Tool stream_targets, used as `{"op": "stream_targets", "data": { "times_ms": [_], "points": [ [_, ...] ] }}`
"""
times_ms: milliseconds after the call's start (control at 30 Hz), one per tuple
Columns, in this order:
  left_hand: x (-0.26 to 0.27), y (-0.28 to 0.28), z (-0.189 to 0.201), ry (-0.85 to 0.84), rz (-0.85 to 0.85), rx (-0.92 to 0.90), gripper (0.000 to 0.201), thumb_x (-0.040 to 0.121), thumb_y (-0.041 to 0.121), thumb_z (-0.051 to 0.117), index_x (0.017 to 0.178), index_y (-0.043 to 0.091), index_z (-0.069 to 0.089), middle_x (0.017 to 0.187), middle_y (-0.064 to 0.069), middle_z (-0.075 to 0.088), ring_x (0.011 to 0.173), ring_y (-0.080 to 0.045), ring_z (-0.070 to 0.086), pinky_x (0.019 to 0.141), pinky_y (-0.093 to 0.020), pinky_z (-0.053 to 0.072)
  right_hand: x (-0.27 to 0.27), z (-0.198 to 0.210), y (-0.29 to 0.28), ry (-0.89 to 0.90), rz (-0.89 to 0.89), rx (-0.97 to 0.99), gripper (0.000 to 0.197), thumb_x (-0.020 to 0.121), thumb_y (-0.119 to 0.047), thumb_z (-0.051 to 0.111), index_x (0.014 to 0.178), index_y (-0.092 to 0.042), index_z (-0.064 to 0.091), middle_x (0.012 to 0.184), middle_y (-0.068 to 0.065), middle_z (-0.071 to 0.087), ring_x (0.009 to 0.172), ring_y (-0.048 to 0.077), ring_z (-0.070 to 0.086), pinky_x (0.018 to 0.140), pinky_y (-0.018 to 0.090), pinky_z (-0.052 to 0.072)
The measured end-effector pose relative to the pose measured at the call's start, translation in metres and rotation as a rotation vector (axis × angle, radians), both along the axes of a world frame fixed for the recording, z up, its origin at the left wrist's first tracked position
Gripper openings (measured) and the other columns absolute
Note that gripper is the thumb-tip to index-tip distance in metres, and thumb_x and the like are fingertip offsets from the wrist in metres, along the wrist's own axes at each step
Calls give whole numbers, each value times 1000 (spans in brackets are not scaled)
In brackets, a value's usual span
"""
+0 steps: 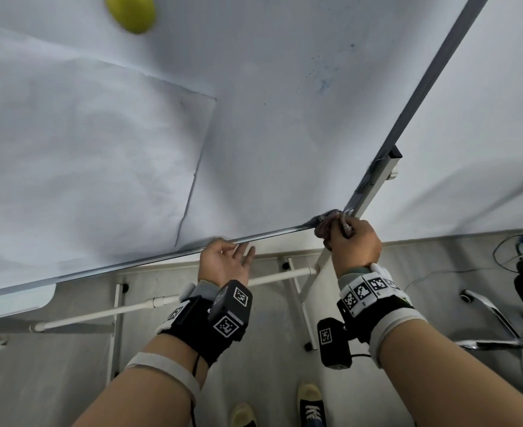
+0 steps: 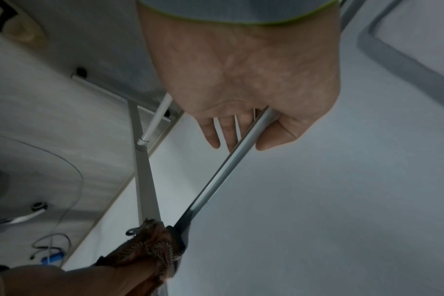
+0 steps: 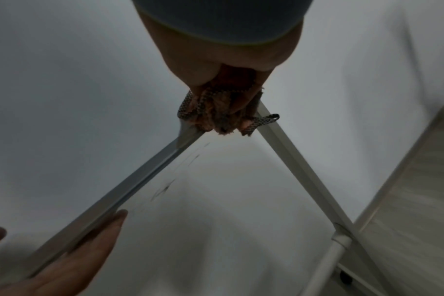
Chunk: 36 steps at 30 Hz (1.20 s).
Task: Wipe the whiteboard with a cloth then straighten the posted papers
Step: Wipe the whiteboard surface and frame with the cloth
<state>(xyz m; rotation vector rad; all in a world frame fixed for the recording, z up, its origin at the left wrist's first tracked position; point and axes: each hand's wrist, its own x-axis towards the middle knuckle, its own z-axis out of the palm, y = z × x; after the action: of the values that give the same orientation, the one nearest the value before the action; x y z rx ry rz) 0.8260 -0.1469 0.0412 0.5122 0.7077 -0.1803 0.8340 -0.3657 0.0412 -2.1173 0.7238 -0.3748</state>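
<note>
Head view first: our right hand (image 1: 354, 241) holds the bunched cloth (image 1: 326, 223) against the bottom right corner of the whiteboard (image 1: 284, 134). Our left hand (image 1: 224, 261) hooks the bottom rail (image 1: 161, 257) to the left of that corner. The papers (image 1: 84, 149) lie up and to the left of the corner, under a green magnet (image 1: 130, 12), so the left hand is nearer to them.

Left wrist view: the fingers (image 2: 213, 132) go behind the rail (image 2: 231, 162) and the thumb (image 2: 276, 136) stays in front. The rail runs straight down to the cloth (image 2: 150, 248).

Right wrist view: the fingers (image 3: 246, 102) are closed around the cloth (image 3: 216, 114) at the corner. We judge that wiping is near its end here, and that the next reach goes up and left.
</note>
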Motion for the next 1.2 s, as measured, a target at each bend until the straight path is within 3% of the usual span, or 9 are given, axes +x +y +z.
{"op": "stream_targets", "data": {
  "times_ms": [100, 234, 367, 467, 634, 867, 967, 1068, 1201],
  "points": [
    [4, 11, 3, -23, 129, 0, 23, 76, -4, 40, 63, 15, 44, 70, -3, 48, 77, -24, 55, 103, -45, 47, 3, -3, 23, 42, 85, -2, 14, 80, -32, 55, 78, -33, 69, 83, -2, 72, 72, 23, 69, 67, 33, 57],
    [11, 32, 6, -13, 193, 13, 21, 60, -7, 40, 61, 14, 40, 66, -4, 45, 70, -24, 51, 93, -44, 50, -3, -7, 49, 70, 305, -70, 13, 83, -19, 60, 81, -22, 72, 89, -4, 65, 75, 23, 60, 64, 26, 41],
    [14, 39, 8, -10, 114, 71, 22, 62, -8, 37, 57, 13, 39, 59, -4, 43, 67, -23, 50, 95, -45, 49, 4, -8, 31, 94, 256, -148, 17, 83, -20, 60, 93, -24, 74, 93, 0, 67, 80, 28, 62, 66, 27, 41],
    [14, 37, 9, -9, 80, 79, 17, 54, -5, 40, 54, 12, 38, 60, -5, 41, 67, -24, 49, 98, -46, 48, 1, -8, 20, 96, 233, -200, 8, 83, -21, 64, 84, -21, 72, 86, 1, 64, 79, 30, 62, 65, 28, 40],
    [16, 32, 13, 12, 65, 72, 22, 62, -7, 36, 52, 12, 38, 62, -6, 43, 70, -26, 50, 102, -48, 46, -3, -10, 19, 96, 242, -225, 6, 82, -22, 66, 83, -20, 71, 80, -3, 57, 74, 27, 55, 63, 28, 37],
    [18, 41, 15, 90, 32, 130, 26, 79, -5, 33, 60, 12, 39, 70, -8, 46, 73, -27, 53, 104, -49, 47, -9, 8, 28, -40, 388, -202, 14, 85, -14, 65, 97, -18, 72, 96, 1, 64, 80, 23, 61, 68, 25, 40],
    [13, 44, 20, 160, -112, 235, 20, 84, -2, 37, 67, 6, 44, 76, -17, 53, 73, -34, 58, 95, -53, 52, -6, 49, 30, -231, 406, -275, 19, 86, -10, 66, 105, -11, 67, 104, 5, 61, 87, 25, 59, 71, 26, 41],
    [7, 42, 56, 207, -443, 320, 14, 91, 5, 37, 92, -2, 48, 88, -30, 59, 63, -42, 67, 64, -52, 60, 1, 111, 29, -430, 464, -348, 19, 88, -10, 63, 107, -13, 62, 107, 2, 57, 89, 21, 57, 71, 27, 44],
    [6, 36, 138, 42, -802, 389, 31, 95, 12, 38, 100, -7, 62, 95, -24, 72, 86, -36, 70, 79, -46, 55, 12, 197, 27, -600, 439, -413, 18, 87, -11, 62, 105, -14, 63, 106, 2, 56, 91, 23, 59, 70, 26, 42]
  ]
}}
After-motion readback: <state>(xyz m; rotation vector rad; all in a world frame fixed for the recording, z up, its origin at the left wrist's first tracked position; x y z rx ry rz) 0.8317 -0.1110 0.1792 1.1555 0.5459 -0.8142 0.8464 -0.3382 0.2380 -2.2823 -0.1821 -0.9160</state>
